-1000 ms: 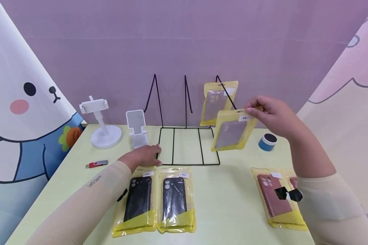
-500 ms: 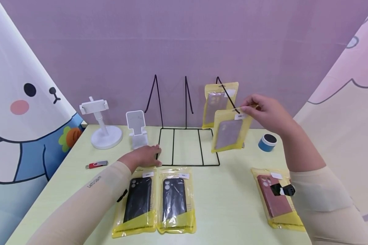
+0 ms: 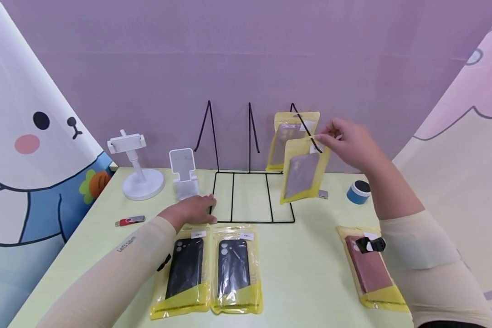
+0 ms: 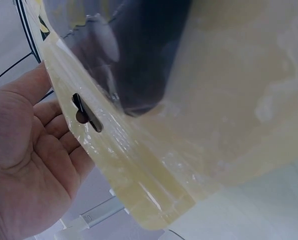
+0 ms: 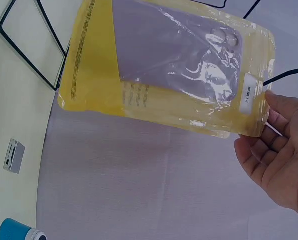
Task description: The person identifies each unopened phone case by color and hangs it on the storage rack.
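Note:
My right hand point(image 3: 346, 141) pinches the top edge of a yellow bag point(image 3: 305, 171) with a light purple phone case inside. The right hook of a black wire rack point(image 3: 272, 222) sticks out in front of this bag's top; the hanging hole is hidden. Farther back on that hook hangs another purple phone case bag point(image 3: 276, 152). My left hand point(image 3: 190, 210) rests on the rack's front left corner, thumb and fingers apart. Two bags with black phone cases, a left one point(image 3: 184, 269) and a right one point(image 3: 234, 269), lie before the rack.
At right lies a bagged red phone case point(image 3: 369, 269), partly under the right forearm. A blue and white cylinder point(image 3: 358, 192) and a small grey block point(image 3: 323, 194) stand behind. Leftward are two white phone stands point(image 3: 142, 184) point(image 3: 185, 175) and a red USB stick point(image 3: 130, 221).
My right hand has moved left and slightly up with the purple case bag, bringing its top onto the hook's end. The small grey block has come into view. My left hand has stayed put.

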{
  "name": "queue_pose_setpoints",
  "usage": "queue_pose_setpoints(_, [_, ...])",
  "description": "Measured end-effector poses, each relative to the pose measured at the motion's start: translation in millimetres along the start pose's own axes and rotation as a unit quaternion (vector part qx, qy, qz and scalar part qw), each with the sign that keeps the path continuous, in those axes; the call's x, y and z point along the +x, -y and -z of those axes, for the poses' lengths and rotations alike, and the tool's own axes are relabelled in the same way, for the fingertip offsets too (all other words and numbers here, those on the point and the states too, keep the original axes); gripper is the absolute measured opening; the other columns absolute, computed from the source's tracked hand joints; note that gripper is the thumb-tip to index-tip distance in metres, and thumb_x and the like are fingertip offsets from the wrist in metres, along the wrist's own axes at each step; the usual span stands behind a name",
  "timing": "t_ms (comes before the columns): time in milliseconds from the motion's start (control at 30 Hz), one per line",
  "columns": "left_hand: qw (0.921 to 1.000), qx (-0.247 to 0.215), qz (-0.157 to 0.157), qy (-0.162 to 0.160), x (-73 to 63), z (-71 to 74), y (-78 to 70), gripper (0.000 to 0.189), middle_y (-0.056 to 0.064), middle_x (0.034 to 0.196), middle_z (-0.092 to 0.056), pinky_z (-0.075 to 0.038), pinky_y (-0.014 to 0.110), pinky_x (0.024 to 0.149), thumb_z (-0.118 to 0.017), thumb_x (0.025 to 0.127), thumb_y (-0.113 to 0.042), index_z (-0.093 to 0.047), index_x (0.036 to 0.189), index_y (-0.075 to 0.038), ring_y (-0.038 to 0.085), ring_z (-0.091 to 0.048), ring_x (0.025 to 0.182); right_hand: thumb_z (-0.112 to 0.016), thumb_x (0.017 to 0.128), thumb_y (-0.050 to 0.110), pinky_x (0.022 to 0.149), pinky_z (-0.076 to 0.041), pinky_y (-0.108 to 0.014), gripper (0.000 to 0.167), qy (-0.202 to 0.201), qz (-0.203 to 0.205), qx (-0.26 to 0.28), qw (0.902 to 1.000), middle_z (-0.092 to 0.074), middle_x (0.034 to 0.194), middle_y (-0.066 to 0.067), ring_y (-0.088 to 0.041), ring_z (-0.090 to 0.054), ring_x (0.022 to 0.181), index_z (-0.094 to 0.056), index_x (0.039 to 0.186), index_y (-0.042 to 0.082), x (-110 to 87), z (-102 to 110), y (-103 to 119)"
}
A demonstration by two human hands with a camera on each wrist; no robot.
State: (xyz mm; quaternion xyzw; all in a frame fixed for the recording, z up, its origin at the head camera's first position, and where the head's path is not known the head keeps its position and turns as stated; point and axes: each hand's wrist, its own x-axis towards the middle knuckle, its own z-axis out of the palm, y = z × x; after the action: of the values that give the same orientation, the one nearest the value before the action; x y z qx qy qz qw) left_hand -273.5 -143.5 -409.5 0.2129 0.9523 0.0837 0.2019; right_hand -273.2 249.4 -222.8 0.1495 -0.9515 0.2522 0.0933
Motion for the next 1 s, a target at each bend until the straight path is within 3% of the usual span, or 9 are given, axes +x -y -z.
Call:
queue_pose_setpoints(267, [1.0000,0.001,0.001,0.001,0.3,0.1,0.6,0.070,0.018,0.160,-0.023,-0.025,0.048,0.121,-0.062,0.096,-0.039,-0.037,0.151,-0.004,0.037,-0.024,0.147,-0.054,0.096,0.052,0.079,-0.046,-0.042,0.046,-0.005,-0.018,-0.009,0.9998,-0.059,0.109,-0.010,-0.028,-0.053,0.101,-0.057,0.113,0.010,14.8,-2,-1])
queue_pose_setpoints(767, [1.0000,-0.006,-0.003,0.001,2.0,-1.7,1.5,0.060,0.017,0.161,-0.024,-0.026,0.048,0.120,-0.063,0.095,-0.038,-0.046,0.143,-0.006,0.036,-0.025,0.147,-0.054,0.094,0.058,0.080,-0.046,-0.042,0.055,-0.023,-0.059,-0.004,0.9980,-0.055,0.113,-0.011,-0.028,-0.052,0.100,-0.054,0.116,0.008,29.2,-8,-2])
queue_pose_setpoints(1000, [1.0000,-0.004,0.002,0.001,1.2,-0.8,1.5,0.068,0.017,0.161,-0.023,-0.025,0.049,0.121,-0.062,0.096,-0.038,-0.038,0.150,-0.005,0.037,-0.025,0.147,-0.054,0.095,0.055,0.083,-0.047,-0.044,0.055,-0.026,-0.072,-0.004,0.9971,-0.054,0.116,-0.012,-0.029,-0.052,0.104,-0.053,0.120,0.006,33.5,-9,1])
